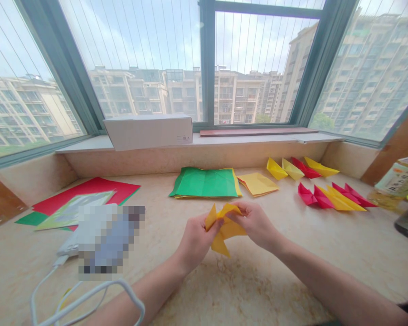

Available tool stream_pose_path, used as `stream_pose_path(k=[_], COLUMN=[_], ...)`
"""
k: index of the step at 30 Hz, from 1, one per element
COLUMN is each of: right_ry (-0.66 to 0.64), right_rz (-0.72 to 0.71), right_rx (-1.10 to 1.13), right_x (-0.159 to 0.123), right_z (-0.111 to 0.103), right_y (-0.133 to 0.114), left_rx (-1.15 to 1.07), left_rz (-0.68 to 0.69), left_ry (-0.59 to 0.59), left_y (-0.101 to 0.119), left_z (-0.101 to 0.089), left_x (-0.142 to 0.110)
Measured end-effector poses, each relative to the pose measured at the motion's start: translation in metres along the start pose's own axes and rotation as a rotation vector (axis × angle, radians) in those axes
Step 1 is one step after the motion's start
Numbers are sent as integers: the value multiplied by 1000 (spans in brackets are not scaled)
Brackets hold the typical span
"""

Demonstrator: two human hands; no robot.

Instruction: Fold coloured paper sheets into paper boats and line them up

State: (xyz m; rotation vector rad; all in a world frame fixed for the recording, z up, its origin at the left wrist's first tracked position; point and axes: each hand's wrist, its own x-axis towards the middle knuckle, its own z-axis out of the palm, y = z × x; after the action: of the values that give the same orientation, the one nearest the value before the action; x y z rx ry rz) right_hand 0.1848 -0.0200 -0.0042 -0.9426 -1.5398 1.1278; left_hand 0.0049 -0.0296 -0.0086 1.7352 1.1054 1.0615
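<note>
A partly folded sheet of yellow origami paper [225,228] sits between my hands above the marble counter [292,244]. My left hand [195,242] grips its left side, and my right hand [255,224] pinches its upper right edge. Beyond them lie a stack of green paper [206,182] and a smaller pile of yellow paper [257,184]. Folded paper boats in yellow and red [301,167] stand in a row at the back right. Nearer, more red and yellow folded pieces [336,197] lie on the counter.
Loose red and green paper sheets [88,192] lie at the left, beside a pixelated object [104,240] and a white cable [88,294]. A white box [148,131] stands on the windowsill. A bottle of yellow oil [396,181] stands at the right edge.
</note>
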Motion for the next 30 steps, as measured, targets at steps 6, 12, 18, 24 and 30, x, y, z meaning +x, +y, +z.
stream_pose_path(k=[6,12,18,24,30], right_ry=[70,-121,-246,-322,-398], right_rz=[-219,-385,-297,-364,-305], right_rx=[-267,-451,-586,-549,-665], right_x=[2,5,6,7,3], right_z=[-10,-26,-35,-38,-39], right_y=[-4,-8,-5,-2,-10], left_rx=[-68,-55,-25,7,78], left_rz=[-43,-27,-30,-6,34], left_ry=[-30,-69,-150,-196,-308], left_y=[3,-5,-11,-7,-10], left_z=[-8,-14,-15,-18,-17], left_x=[5,11,13,13,12])
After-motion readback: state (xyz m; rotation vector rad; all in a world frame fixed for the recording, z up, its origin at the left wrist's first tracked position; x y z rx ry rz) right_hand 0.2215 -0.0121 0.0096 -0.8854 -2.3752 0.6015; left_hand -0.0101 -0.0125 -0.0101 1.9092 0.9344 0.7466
